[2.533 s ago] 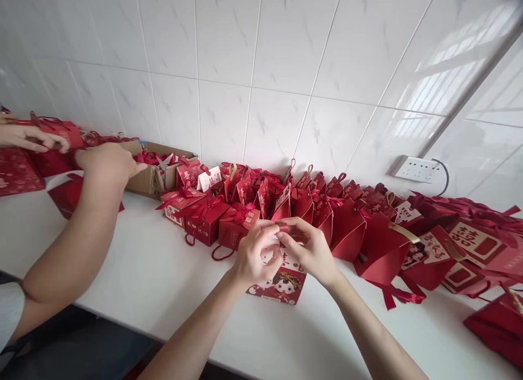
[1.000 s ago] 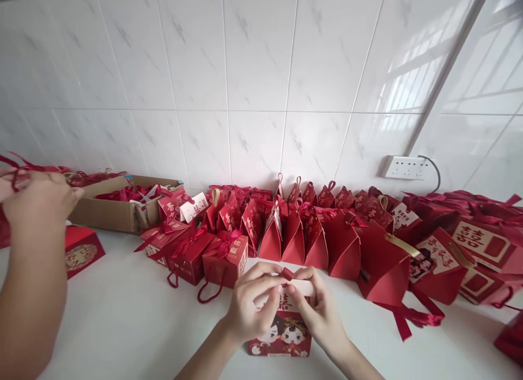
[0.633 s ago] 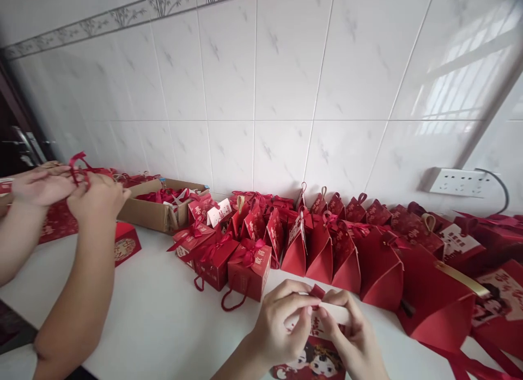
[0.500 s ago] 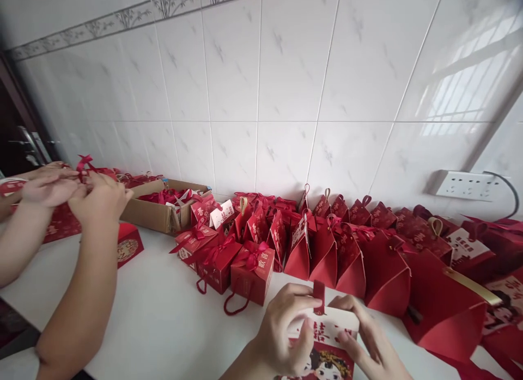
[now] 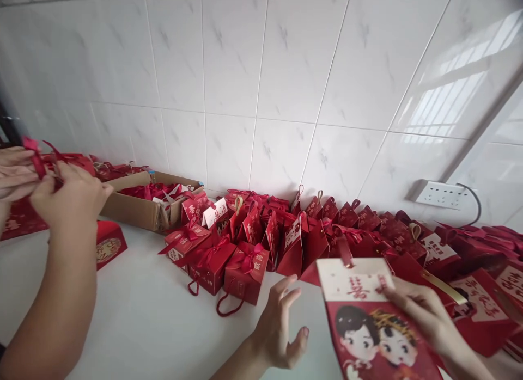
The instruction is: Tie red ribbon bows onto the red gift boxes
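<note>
A red gift box (image 5: 373, 314) with a white top band and two cartoon faces is held up at the lower right. It has a dark red ribbon loop at its top edge. My right hand (image 5: 425, 309) grips its upper right side, thumb in front. To the left of the box, my left hand (image 5: 281, 328) is empty, fingers spread above the white table (image 5: 163, 314). Just beyond it stand small red boxes (image 5: 247, 271) with bows and cord handles. Behind the held box, several red tent-shaped boxes (image 5: 290, 244) stand in rows.
At left, a co-worker's hands (image 5: 71, 187) handle a red ribbon (image 5: 36, 157). An open cardboard box (image 5: 134, 208) holds red ribbons. A red box (image 5: 110, 243) lies near that person's forearm. On the tiled wall is a white power strip (image 5: 441, 195) with a dark cable.
My left hand has let go of the gift box and moved away from it. My right hand has lifted the box up and to the right. The view has shifted slightly.
</note>
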A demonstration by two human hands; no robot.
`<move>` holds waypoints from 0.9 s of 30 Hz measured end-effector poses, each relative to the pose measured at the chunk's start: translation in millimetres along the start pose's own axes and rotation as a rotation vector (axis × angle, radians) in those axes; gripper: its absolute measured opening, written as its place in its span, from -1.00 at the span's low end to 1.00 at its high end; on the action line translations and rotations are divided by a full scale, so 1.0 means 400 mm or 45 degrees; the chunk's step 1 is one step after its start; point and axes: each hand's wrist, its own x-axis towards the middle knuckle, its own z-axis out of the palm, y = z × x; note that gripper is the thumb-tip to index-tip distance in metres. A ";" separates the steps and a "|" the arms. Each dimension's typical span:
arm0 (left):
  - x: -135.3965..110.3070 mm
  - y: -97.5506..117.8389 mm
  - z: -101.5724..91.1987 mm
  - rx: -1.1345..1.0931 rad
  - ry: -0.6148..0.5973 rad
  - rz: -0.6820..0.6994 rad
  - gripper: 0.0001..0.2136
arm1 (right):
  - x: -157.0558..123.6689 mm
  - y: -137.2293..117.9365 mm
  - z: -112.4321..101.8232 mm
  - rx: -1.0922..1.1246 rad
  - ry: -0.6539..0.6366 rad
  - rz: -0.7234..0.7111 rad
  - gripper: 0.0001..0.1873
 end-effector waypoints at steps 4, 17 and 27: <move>0.013 0.010 0.006 -0.043 -0.160 -0.011 -0.60 | 0.014 -0.061 -0.095 0.043 0.973 -0.152 -0.74; 0.008 -0.017 0.017 0.020 -0.174 -0.027 -0.82 | 0.453 -0.188 0.023 -0.580 0.878 -0.496 -0.87; -0.013 -0.052 0.033 0.222 -0.238 0.067 -0.88 | 0.629 -0.200 0.223 -0.861 0.683 -0.558 -0.85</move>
